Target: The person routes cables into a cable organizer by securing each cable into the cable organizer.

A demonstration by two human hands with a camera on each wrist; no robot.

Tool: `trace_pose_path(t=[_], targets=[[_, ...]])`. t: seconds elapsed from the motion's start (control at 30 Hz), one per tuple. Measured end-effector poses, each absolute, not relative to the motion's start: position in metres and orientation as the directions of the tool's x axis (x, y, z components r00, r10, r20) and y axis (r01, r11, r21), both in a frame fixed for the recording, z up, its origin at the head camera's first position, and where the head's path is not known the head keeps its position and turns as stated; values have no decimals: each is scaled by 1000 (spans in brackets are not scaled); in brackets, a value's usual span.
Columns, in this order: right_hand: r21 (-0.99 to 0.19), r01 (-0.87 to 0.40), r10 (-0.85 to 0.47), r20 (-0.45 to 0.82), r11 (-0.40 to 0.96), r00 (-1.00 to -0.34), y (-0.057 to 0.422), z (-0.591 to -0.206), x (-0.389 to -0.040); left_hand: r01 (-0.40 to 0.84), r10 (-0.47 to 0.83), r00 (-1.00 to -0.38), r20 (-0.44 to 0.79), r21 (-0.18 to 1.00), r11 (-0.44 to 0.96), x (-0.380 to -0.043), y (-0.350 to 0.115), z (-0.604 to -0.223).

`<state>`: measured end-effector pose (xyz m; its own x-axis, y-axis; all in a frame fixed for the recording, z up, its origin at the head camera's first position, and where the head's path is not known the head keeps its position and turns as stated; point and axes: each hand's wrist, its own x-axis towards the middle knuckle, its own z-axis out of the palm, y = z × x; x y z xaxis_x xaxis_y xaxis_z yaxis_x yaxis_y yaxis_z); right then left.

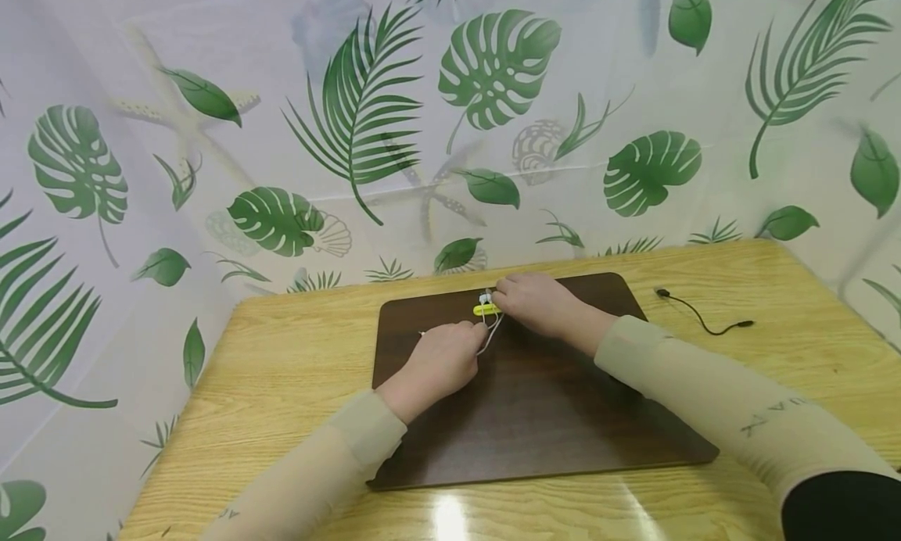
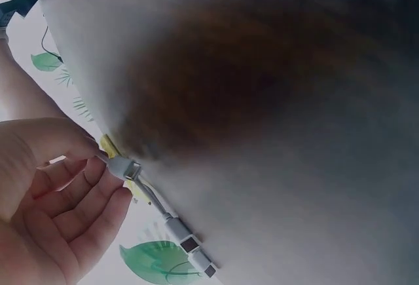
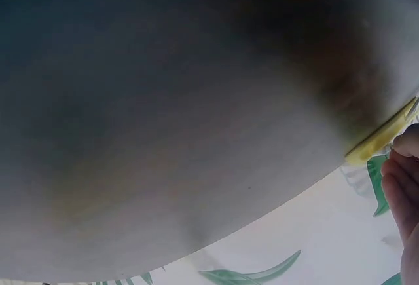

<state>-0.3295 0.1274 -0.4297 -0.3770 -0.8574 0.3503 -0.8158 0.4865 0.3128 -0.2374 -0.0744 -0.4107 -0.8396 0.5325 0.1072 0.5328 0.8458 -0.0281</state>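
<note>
Between its thumb and fingers, the left grip [image 1: 443, 355] pinches a white cable [image 2: 122, 166]; just beyond, the right grip [image 1: 538, 302] meets a yellow strip [image 1: 482, 310], its hold partly hidden, impossible to tell. Beneath both lies a brown board [image 1: 542, 416].
</note>
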Motion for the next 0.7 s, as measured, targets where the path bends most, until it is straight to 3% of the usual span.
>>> trace_pose_path(t=[0.23, 0.43, 0.7], targets=[[305, -812, -852, 347, 497, -391, 122, -429, -330, 535, 535, -839, 95, -32, 845, -239, -74, -413], [276, -801, -839, 309, 530, -448, 119, -432, -331, 540, 541, -838, 68, -36, 841, -241, -72, -414], [109, -790, -772, 328, 604, -545, 121, -430, -331, 552, 554, -831, 57, -41, 833, -240, -70, -411]])
